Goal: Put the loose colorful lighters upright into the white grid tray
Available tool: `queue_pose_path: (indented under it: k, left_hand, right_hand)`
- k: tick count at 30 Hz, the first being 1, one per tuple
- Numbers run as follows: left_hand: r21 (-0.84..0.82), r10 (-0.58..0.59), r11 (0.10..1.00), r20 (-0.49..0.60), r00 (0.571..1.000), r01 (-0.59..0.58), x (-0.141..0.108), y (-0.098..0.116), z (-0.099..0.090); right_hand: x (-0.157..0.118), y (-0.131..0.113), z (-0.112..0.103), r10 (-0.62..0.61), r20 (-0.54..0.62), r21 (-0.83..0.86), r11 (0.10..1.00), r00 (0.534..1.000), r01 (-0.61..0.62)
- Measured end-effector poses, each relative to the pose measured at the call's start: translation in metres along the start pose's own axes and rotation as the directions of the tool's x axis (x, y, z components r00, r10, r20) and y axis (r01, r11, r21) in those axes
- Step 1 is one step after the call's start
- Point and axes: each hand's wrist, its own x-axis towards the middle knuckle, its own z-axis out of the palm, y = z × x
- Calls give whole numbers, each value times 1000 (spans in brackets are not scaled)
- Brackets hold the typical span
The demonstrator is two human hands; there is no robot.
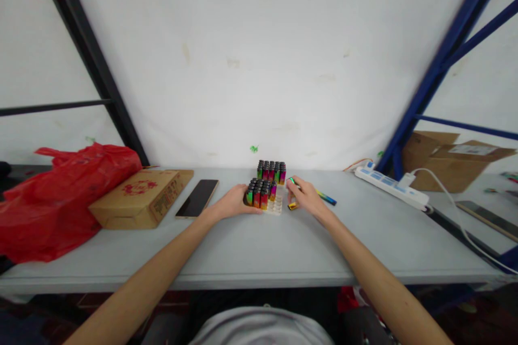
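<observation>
Several colourful lighters [257, 198] stand upright in the left part of a pale tray [275, 206], whose right part shows bare slots. My left hand [234, 202] is wrapped round the left side of this tray and its lighters. Just right of the tray, my right hand [303, 194] has its fingers closed on a lighter with a green end [290, 180]. A golden lighter end [292, 206] shows below those fingers. Behind the tray stands another block of upright lighters [271, 172]. A blue and yellow lighter [327, 198] lies on the table beyond my right hand.
A dark phone [198, 198] lies left of my left hand, near a cardboard box [140, 199] and a red plastic bag [60, 199]. To the right, a white power strip [390, 187] sits on the grey table [259, 259], near an open carton [449, 164].
</observation>
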Motion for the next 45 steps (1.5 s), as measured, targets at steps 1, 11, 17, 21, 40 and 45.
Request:
queue_pose_path:
  k: [1,11,17,21,40,45]
  left_hand:
    - [1,-5,1000,-3,1000,5,0,0,0]
    - [7,28,1000,30,999,-28,0,-1,0]
    - [32,15,999,40,999,-16,-1,3,-2]
    - [34,12,999,22,1000,-13,-1,1,-1]
    - [-15,12,1000,85,996,-11,-1,0,-7]
    - [21,2,1000,72,997,-3,1,-4,-6]
  right_hand:
    - [0,-3,-1,-52,21,-23,998,998,52]
    - [-5,-22,7,-126,108,-240,959,986,148]
    - [-4,-9,20,-126,171,-423,886,977,188]
    - [-3,-9,26,-110,217,-460,865,970,201]
    - [-5,39,-60,-7,-72,-470,882,997,-28]
    - [-17,61,-90,37,-147,-403,910,988,-94]
